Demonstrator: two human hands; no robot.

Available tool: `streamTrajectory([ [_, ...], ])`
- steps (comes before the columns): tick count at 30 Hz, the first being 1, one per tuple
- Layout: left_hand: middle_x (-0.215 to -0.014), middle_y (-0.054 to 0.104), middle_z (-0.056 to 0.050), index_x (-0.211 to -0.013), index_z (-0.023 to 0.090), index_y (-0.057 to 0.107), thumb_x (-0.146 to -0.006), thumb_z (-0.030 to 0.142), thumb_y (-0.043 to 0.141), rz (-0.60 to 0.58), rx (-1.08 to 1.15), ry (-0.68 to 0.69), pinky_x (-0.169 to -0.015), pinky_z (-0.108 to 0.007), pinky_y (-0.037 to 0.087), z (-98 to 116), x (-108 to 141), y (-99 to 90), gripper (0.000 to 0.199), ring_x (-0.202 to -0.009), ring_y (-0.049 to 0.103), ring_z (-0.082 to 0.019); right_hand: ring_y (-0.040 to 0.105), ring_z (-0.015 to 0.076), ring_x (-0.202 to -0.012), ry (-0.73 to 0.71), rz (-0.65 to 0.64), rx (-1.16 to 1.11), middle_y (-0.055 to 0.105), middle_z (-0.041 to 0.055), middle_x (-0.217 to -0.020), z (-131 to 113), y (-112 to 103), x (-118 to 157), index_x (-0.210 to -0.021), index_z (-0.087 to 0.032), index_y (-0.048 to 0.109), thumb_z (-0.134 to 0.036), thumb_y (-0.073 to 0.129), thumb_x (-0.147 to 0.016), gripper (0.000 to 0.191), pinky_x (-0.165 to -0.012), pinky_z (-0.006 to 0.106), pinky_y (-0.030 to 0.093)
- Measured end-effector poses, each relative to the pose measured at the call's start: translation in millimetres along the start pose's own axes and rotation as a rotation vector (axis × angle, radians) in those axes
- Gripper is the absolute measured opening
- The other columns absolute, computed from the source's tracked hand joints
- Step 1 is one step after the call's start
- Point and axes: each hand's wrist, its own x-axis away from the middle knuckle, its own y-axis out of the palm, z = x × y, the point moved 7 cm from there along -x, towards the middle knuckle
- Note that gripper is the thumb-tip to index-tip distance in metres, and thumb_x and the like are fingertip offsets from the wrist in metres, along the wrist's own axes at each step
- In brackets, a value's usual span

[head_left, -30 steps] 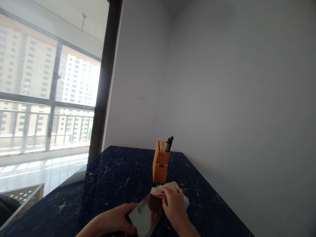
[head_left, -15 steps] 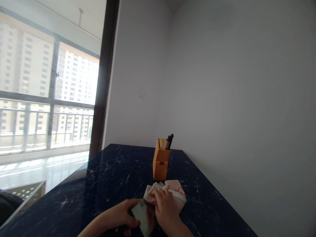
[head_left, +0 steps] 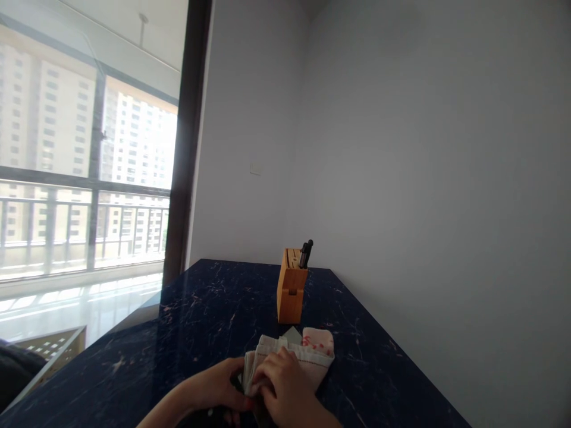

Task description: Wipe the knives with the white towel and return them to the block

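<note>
At the bottom centre, a white cloth with red marks [head_left: 317, 356] is folded over a flat, shiny metal blade [head_left: 292, 335], whose corner shows beyond the cloth. My right hand [head_left: 285, 386] presses and pinches the cloth, its fingers curled on it. My left hand [head_left: 225, 386] is closed around the near left part of the bladed object, thumb near the cloth's lower edge. The handle is hidden in the shade of my hands.
A wooden knife block [head_left: 292, 291] with black-handled tools in it stands just beyond the cloth on the dark blue marbled table [head_left: 214, 315]. A grey wall [head_left: 423, 178] rises on the right. At lower left is a perforated, pale-edged piece of furniture [head_left: 57, 351].
My right hand has moved down and left along the blade with the cloth. The cloth now covers the blade's near part, and a far corner is exposed. My left hand has barely moved.
</note>
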Motion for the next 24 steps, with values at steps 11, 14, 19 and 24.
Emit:
streamTrajectory([
  [11,-0.064,0.061,0.003,-0.091,0.015,0.051,-0.055,0.030,0.070,0.061,-0.047,0.001,-0.046,-0.022,0.047,2,-1,0.3,0.043,-0.049,0.058,-0.012,0.043,0.0180,-0.090,-0.006,0.011,0.053,0.055,0.0024,-0.091,-11,11,-4,-0.085,-0.021,0.055,-0.012,0.045,-0.067,0.022,-0.081,0.028,0.030],
  [14,-0.068,0.063,0.003,-0.096,0.017,0.051,-0.054,0.031,0.072,0.048,-0.037,0.027,-0.046,-0.021,0.047,3,-1,1.0,0.050,-0.052,0.059,-0.012,0.043,0.0184,-0.090,-0.007,-0.008,0.059,0.055,0.0021,-0.088,-7,10,-3,-0.081,-0.021,0.055,-0.013,0.046,-0.064,0.021,-0.080,0.028,0.030],
  [19,-0.067,0.063,0.003,-0.098,0.017,0.051,-0.054,0.032,0.072,0.052,-0.037,0.007,-0.046,-0.020,0.047,3,0,1.0,0.051,-0.050,0.057,-0.010,0.043,0.0190,-0.090,-0.042,-0.008,0.078,0.055,0.0038,-0.092,-7,14,0,-0.086,-0.019,0.053,-0.014,0.045,-0.064,0.024,-0.080,0.029,0.031],
  [24,-0.068,0.064,0.002,-0.102,0.016,0.051,-0.055,0.030,0.072,0.051,-0.025,0.009,-0.046,-0.020,0.046,3,-1,1.5,0.053,-0.049,0.057,-0.010,0.044,0.0188,-0.087,0.018,-0.017,0.153,0.055,0.0029,-0.089,-2,12,-2,-0.082,-0.020,0.052,-0.016,0.048,-0.063,0.020,-0.078,0.031,0.030],
])
